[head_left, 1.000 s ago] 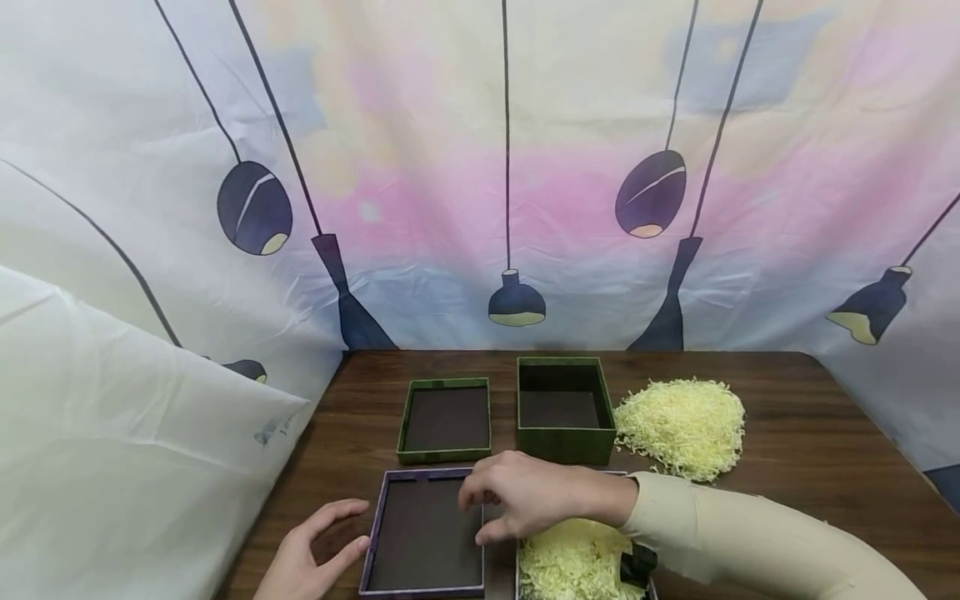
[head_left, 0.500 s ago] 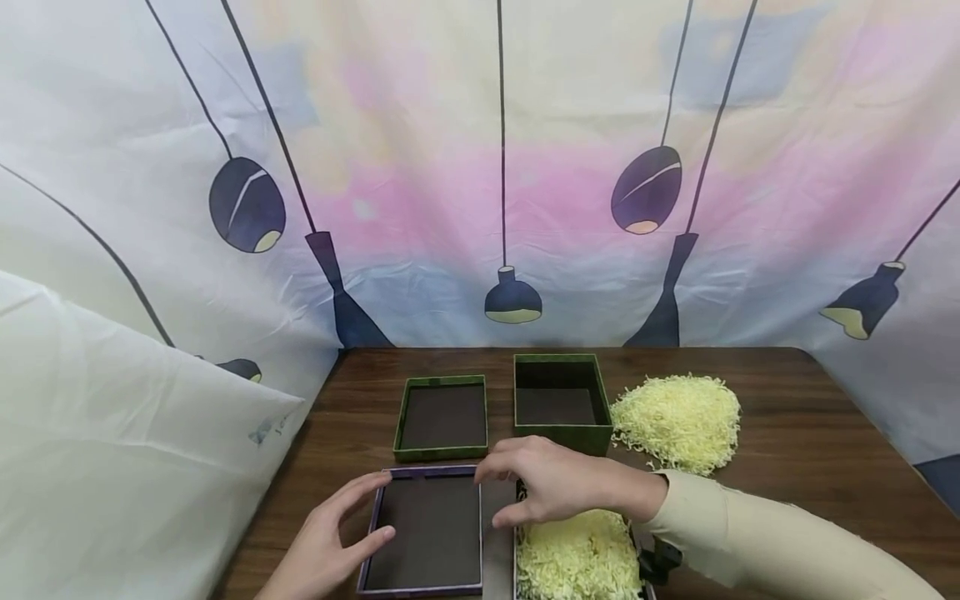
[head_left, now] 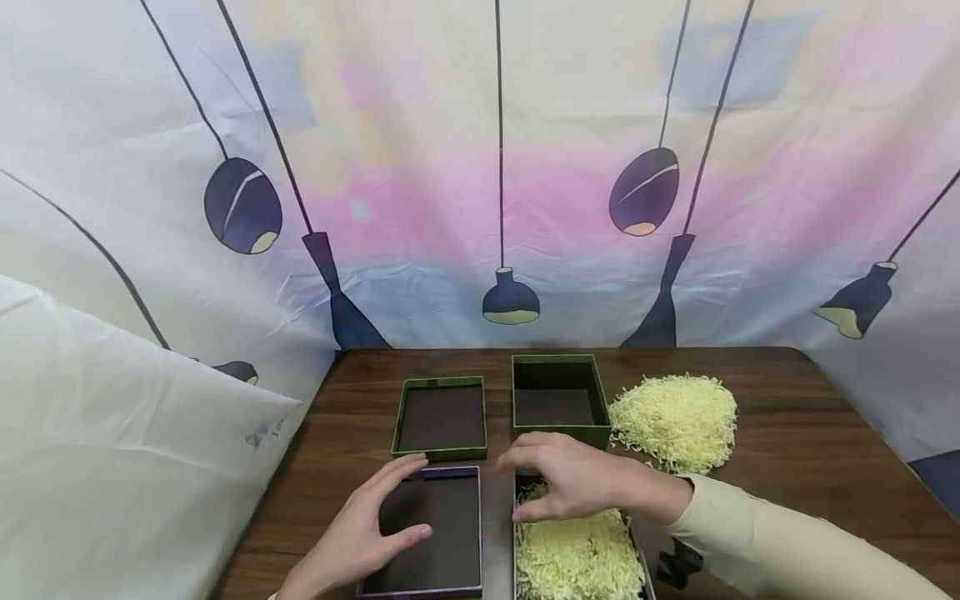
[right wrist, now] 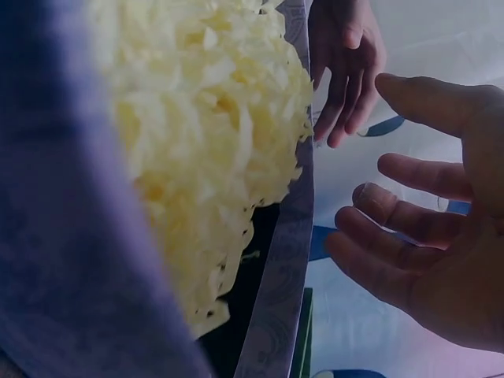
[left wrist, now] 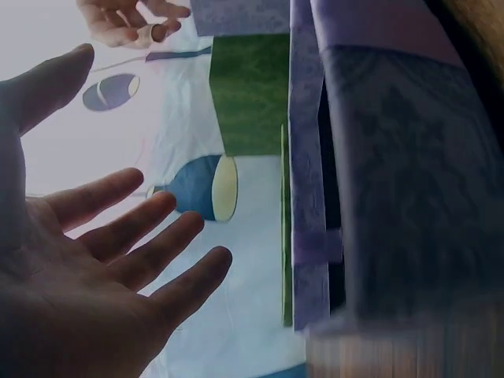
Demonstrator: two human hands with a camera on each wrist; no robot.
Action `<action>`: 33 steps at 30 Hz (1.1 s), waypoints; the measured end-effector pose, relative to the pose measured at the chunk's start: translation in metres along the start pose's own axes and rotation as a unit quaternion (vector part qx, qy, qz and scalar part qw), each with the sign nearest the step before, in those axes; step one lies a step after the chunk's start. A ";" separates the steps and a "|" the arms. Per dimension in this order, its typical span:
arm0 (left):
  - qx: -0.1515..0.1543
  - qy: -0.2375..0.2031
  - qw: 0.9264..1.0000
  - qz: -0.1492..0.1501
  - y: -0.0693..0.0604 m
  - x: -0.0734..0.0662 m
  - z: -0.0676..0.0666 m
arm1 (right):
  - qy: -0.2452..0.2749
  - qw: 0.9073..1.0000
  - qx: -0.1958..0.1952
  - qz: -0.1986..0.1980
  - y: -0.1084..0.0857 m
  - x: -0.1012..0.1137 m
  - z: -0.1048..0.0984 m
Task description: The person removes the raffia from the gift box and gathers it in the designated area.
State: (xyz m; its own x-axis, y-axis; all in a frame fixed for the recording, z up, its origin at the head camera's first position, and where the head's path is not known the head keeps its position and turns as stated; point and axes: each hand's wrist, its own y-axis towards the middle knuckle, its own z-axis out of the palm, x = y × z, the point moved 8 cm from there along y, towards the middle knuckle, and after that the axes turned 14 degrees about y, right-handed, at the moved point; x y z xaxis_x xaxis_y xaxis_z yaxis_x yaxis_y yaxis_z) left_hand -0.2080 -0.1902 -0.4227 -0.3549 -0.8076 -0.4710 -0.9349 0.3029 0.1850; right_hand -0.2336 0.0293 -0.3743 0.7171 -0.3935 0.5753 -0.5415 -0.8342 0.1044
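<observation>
My left hand (head_left: 360, 533) hovers over the left side of a shallow purple-rimmed box lid (head_left: 480, 542), fingers and thumb spread apart. The lid lies inside up, showing a dark bottom. To its right, my right hand (head_left: 566, 475) is held above a purple box (right wrist: 276, 291) filled with pale yellow shredded paper (head_left: 577, 558). Its fingers are loosely bent, with nothing between them and the thumb. The right wrist view shows the paper heaped above the box's rim and a dark gap along one side. Both palms face inward.
Behind the purple lid lies a green-rimmed lid (head_left: 438, 455). A deeper green box (head_left: 592, 437) with no paper inside stands right of it. A loose heap of yellow shredded paper (head_left: 675, 421) sits beside that box. A printed curtain (head_left: 420, 208) hangs behind the table.
My left hand has moved right and forward, from beside the purple lid to over it. My right hand has shifted right, off the lid to above the paper-filled box.
</observation>
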 end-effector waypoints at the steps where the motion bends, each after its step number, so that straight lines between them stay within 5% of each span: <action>1: 0.005 -0.005 1.000 -0.001 0.002 -0.001 0.002 | 0.000 1.000 -0.001 0.003 -0.002 -0.001 -0.001; 7: 0.021 -0.017 0.999 0.020 0.011 -0.014 0.013 | 0.010 0.999 0.013 0.036 -0.011 -0.009 -0.002; 18: 0.049 -0.044 0.995 0.077 0.027 -0.038 0.033 | -0.002 0.999 0.019 0.040 -0.023 -0.020 -0.005; 33: 0.093 -0.079 0.980 0.158 0.044 -0.074 0.060 | 0.006 0.998 0.029 0.059 -0.040 -0.035 0.010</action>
State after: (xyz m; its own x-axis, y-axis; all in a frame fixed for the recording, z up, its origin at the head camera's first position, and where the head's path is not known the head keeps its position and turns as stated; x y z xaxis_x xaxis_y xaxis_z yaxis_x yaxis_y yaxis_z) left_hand -0.2233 -0.0868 -0.4309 -0.6095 -0.5748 -0.5460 -0.7581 0.6241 0.1892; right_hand -0.2329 0.0725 -0.4063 0.6447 -0.4856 0.5904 -0.5950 -0.8037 -0.0113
